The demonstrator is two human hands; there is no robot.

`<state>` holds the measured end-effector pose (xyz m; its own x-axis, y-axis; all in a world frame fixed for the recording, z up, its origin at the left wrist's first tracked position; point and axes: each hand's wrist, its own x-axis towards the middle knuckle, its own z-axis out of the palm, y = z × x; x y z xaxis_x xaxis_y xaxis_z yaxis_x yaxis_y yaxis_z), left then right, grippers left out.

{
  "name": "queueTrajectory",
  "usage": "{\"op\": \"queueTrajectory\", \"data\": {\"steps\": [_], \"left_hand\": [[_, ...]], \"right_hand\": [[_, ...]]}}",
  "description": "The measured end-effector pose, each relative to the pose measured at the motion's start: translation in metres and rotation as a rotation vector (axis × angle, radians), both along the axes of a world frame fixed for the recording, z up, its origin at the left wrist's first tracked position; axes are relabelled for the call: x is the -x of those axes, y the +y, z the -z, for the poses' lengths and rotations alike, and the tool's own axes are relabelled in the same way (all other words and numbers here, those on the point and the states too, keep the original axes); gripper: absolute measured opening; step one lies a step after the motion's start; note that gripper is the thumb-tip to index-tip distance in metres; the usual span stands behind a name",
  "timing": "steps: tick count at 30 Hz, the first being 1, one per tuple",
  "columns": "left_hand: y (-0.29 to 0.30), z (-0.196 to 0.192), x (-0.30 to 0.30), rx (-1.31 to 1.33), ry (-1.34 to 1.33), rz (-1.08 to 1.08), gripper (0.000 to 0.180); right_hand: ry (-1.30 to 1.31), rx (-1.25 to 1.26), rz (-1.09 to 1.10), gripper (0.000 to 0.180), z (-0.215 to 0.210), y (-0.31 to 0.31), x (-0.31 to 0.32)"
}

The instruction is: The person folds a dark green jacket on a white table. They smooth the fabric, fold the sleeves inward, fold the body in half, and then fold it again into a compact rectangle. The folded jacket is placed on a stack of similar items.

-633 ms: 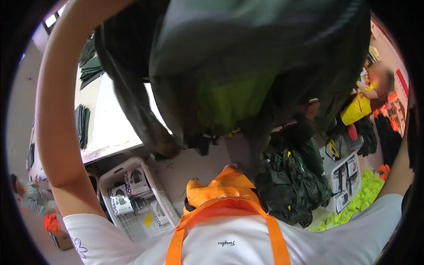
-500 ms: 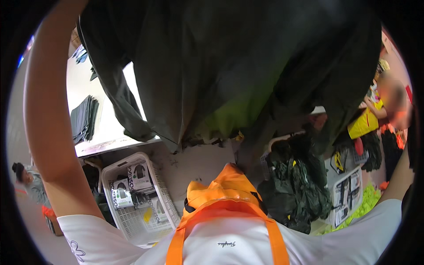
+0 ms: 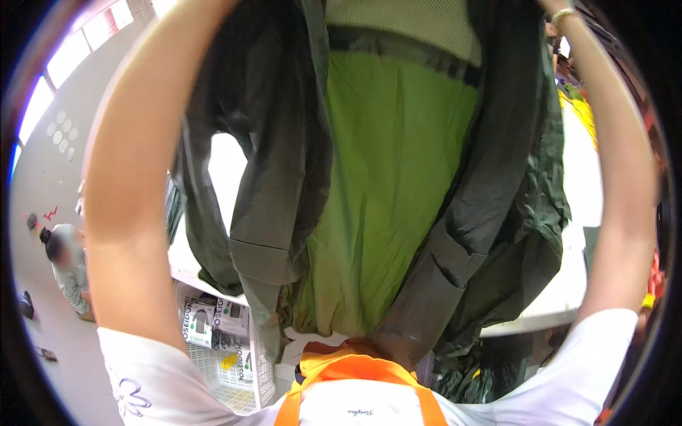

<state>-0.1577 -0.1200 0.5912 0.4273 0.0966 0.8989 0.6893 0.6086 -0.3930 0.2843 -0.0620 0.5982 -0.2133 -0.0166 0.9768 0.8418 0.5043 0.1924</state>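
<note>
A dark rain jacket (image 3: 266,163) hangs in front of me, open down the middle, between my two raised arms. Its bright green lining (image 3: 398,142) and a pale mesh panel (image 3: 408,25) near the top show. Both sleeves dangle, the ends near my chest. My left forearm (image 3: 153,135) runs up past the top edge, so that hand is out of the picture. Of my right hand (image 3: 551,6) only the part by the braceleted wrist appears, beside the jacket's upper edge; its fingers are cut off.
A white table (image 3: 579,213) lies behind the jacket. At lower left stands a white plastic basket (image 3: 263,376) with printed packages (image 3: 199,323). Dark garments (image 3: 490,369) are heaped at lower right. A person (image 3: 67,266) is at the far left.
The jacket's front has opened out, and the green lining and mesh now show widely. My right arm has come up into view, and the left has shifted right.
</note>
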Motion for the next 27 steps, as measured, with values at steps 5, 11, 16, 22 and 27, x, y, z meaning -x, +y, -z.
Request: {"op": "queueTrajectory", "data": {"steps": [5,11,16,22,27], "left_hand": [[0.133,0.190,-0.023,0.598,-0.405,0.144,0.070],[-0.053,0.440,-0.045,1.463,-0.850,0.495,0.094],[-0.247,0.490,-0.034,1.586,-1.168,0.259,0.082],[-0.292,0.560,-0.027,1.718,-1.098,0.199,0.082],[-0.223,0.571,0.011,1.542,-1.030,0.305,0.089]], "right_hand": [[0.244,0.658,-0.070,0.059,0.237,0.217,0.062],[-0.120,1.626,-0.366,0.081,0.461,-0.001,0.122],[-0.132,1.676,-0.255,0.076,0.472,-0.219,0.095],[-0.114,1.849,0.157,0.073,0.539,-0.328,0.105],[-0.198,1.599,0.378,0.071,0.584,-0.279,0.092]]}}
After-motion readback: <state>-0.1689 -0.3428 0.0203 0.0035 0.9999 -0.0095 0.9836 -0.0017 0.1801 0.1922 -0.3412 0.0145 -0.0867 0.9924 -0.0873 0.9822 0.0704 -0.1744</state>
